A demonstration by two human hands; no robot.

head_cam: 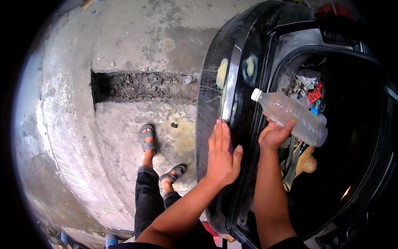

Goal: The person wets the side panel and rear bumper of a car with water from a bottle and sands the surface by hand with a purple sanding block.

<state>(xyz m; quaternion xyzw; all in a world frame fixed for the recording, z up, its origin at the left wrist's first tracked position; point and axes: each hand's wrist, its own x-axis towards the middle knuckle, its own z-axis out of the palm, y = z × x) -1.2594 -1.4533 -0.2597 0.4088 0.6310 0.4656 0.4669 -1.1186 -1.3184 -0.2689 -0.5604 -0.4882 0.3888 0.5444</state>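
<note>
My left hand (222, 155) lies with its fingers together on the black car's rear bumper (214, 193). Between its index finger and thumb shows the edge of a flat purple thing (230, 147), mostly hidden under the hand; it may be a sanding pad. With my right hand (276, 133) I hold a clear plastic bottle (292, 115), tilted over the edge of the trunk opening, its white cap (256, 94) on and pointing to the bumper. Pale yellow filler patches (222, 73) and whitish streaks mark the bumper and the panel beside it.
In the open trunk lie plastic bags, a red dotted item (315, 92), an olive strap (290, 162) and a woven straw item (306, 160). A red tail light (335, 11) sits at the top right. Left of the car, the concrete floor has a rubble-filled trench (146, 86) near my sandaled feet.
</note>
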